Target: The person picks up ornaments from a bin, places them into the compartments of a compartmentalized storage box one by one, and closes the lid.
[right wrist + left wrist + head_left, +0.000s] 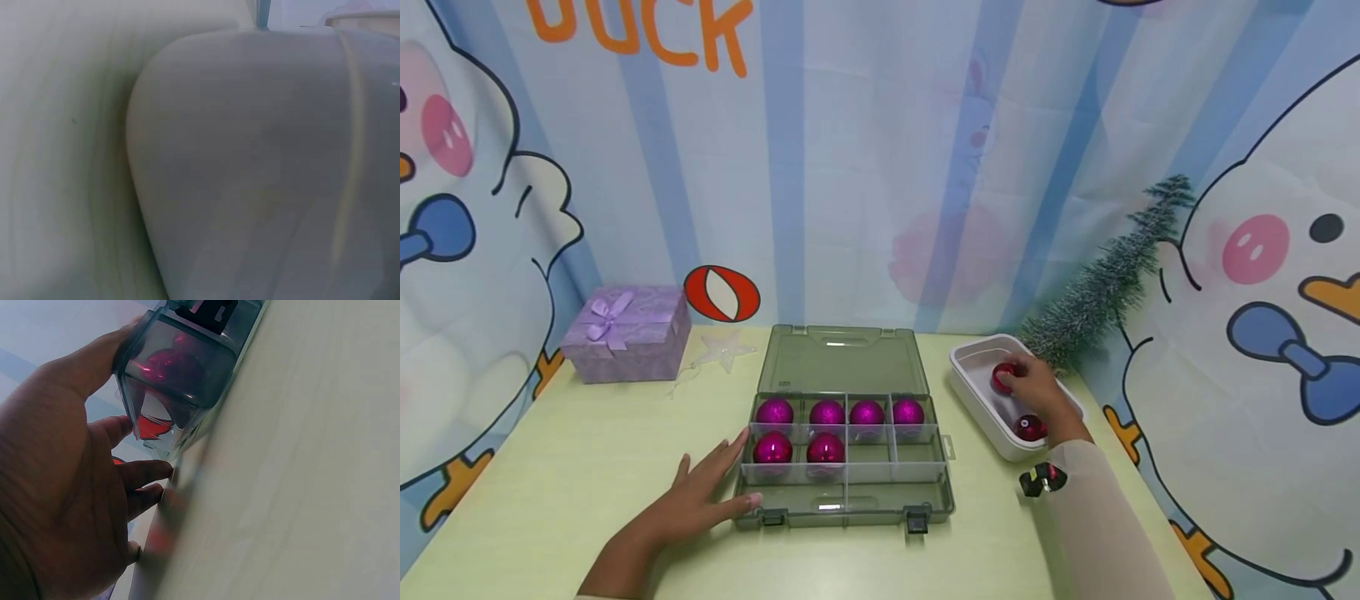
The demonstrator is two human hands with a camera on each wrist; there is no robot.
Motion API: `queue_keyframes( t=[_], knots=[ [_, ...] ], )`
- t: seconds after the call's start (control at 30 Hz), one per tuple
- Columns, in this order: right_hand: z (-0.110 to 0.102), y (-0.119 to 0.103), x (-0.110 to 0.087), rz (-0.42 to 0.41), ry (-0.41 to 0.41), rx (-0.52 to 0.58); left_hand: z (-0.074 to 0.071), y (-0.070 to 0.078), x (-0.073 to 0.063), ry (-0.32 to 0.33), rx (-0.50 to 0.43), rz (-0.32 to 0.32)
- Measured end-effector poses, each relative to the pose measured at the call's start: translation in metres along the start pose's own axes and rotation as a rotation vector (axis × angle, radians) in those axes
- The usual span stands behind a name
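A clear grey-green divided box (895, 497) stands with its lid tipped back. Magenta glittery balls (867, 412) fill its back row, and two shiny magenta balls (772, 448) sit at the left of the middle row. My left hand (696, 492) touches the box's left side with fingers spread; the left wrist view shows thumb and index finger against the box wall. Inside a white tub (977, 410), my right hand (1036, 388) pinches a red ball (1002, 377). Another red ball (1030, 427) lies nearer the front of the tub. Only the tub's outer wall (237, 156) fills the right wrist view.
A lilac gift box (628, 333) with a bow stands at the back left, beside a clear star ornament (726, 350). A small frosted tree (1097, 283) leans behind the tub. A patterned curtain (865, 167) hangs along the table's back edge.
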State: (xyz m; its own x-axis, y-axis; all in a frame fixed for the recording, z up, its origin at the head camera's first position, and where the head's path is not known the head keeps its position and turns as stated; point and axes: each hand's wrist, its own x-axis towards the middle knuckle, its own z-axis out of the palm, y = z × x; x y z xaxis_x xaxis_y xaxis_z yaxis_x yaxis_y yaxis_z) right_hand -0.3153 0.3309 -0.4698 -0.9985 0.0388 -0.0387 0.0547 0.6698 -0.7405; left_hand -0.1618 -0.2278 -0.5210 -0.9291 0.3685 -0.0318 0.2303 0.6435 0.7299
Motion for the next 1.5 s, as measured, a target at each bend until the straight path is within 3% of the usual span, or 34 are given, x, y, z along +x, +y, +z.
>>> queue_keyframes(
  t=[0.33,0.67,1.0,1.27,1.5],
  knots=[
    [0.001,0.002,-0.003,0.014,-0.054,-0.003,-0.001,0.002,0.0,-0.016,0.007,-0.007],
    [0.004,0.0,-0.002,-0.012,-0.03,-0.069,-0.002,0.005,-0.001,-0.006,0.008,0.002],
    [0.002,-0.002,-0.004,-0.007,0.019,-0.067,-0.002,0.005,-0.001,-0.009,0.001,-0.004],
    [-0.002,-0.005,-0.01,-0.049,0.026,0.048,-0.002,0.005,-0.001,-0.013,0.0,-0.006],
    [-0.006,-0.015,-0.023,-0.032,0.073,0.174,-0.002,0.006,-0.002,-0.016,0.005,-0.012]
  ],
)
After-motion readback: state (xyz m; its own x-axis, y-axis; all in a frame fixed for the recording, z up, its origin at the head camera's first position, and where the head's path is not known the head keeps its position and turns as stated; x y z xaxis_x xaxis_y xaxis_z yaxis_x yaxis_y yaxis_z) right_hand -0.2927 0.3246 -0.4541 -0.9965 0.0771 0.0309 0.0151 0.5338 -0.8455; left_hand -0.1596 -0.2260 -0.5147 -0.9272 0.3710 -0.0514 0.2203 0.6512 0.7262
